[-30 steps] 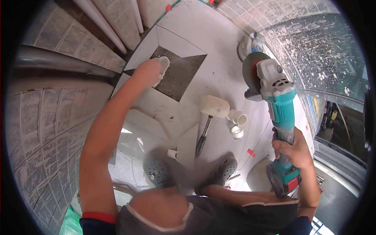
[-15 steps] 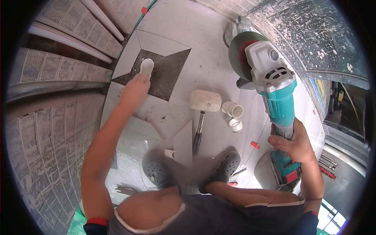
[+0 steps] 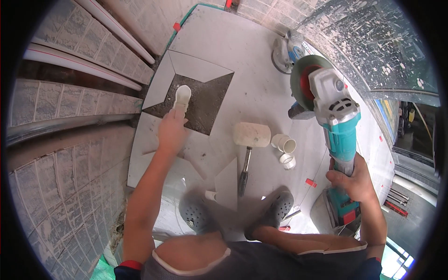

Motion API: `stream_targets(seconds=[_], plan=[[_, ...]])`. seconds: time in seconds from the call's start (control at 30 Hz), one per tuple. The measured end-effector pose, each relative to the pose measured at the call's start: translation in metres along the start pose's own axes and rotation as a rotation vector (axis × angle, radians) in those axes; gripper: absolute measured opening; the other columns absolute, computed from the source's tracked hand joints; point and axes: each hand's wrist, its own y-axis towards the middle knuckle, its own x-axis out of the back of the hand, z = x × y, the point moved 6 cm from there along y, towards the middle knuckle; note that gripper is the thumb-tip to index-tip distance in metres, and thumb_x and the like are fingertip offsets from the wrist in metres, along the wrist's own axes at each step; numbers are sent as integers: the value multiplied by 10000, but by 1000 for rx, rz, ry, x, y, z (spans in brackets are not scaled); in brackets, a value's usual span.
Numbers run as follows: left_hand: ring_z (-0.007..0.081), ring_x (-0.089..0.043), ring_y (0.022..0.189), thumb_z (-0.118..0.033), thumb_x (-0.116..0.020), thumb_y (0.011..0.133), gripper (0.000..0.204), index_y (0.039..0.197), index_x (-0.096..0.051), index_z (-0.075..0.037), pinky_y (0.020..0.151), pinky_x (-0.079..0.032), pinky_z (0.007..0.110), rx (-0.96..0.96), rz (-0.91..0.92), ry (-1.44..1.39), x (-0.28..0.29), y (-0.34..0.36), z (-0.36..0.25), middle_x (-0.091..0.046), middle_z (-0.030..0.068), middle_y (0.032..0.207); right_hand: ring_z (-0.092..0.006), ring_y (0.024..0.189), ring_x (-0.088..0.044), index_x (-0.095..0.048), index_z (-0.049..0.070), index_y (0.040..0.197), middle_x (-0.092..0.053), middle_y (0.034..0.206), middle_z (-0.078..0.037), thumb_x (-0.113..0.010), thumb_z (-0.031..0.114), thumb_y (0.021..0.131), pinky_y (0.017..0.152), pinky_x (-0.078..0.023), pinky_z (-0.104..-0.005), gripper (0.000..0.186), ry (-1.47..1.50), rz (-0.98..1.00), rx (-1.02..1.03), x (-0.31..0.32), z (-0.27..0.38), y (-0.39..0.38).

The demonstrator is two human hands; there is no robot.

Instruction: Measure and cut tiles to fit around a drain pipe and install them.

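My right hand (image 3: 351,179) is wrapped round the grip of a teal and silver angle grinder (image 3: 343,140), held up with its green-and-red disc (image 3: 303,84) pointing away from me. A short white plastic pipe (image 3: 182,97) rises from a dark, bare gap (image 3: 210,100) between the pale floor tiles (image 3: 200,65). My left hand (image 3: 172,133) reaches to that pipe, its fingers overlapping the near side. Motion smears those fingers, so whether they grip the pipe cannot be made out.
A white-headed mallet (image 3: 252,134) lies beside two loose white pipe pieces (image 3: 283,143). Behind the grinder is another power tool (image 3: 283,53). My grey clogs (image 3: 198,215) stand near a cut tile (image 3: 227,183). White pipes (image 3: 84,65) run along the left wall.
My left hand has drawn back slightly towards me along the pipe. The whole view has shifted, so the floor appears lower and further right. My right hand still holds the grinder.
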Motion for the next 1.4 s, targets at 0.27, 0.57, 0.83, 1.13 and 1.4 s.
stream_targets(seconds=[0.27,0.57,0.83,1.13,1.4], plan=[[390,-659,827,-178,-790,876,292,811,-587,20,720,-499,470,588,-12,-422,-1,16,39,-647,186,810,-149,667,-615,-566,-28,1201,-620,916,-73,-767,145,762,617,-513,-277,514,120,-41,-3,4,-10,29],[416,-660,830,-198,-679,980,184,918,-620,-36,723,-524,508,133,-105,-74,-5,17,11,-635,162,880,-164,670,-629,-522,-40,1268,-604,948,-93,-773,254,776,613,-502,-281,625,369,-215,230,33,-13,49],[435,-689,862,-268,-595,1024,256,970,-618,-18,743,-549,536,254,308,135,-18,39,19,-691,191,914,-169,641,-609,-515,-56,1261,-599,933,-96,-738,246,782,601,-499,-285,609,441,-189,179,30,-29,38],[443,-689,869,-257,-603,1013,230,991,-608,-28,765,-550,545,245,130,54,0,19,-5,-707,196,976,-161,602,-610,-504,-27,1271,-608,964,-79,-762,265,772,563,-510,-278,633,414,-195,190,52,-48,-1],[408,-716,866,-202,-691,948,286,1141,-631,1,760,-559,484,186,265,-96,13,30,-7,-703,198,901,-190,657,-625,-509,-56,1261,-596,939,-102,-738,254,769,616,-503,-299,625,418,-219,146,51,-51,-11]])
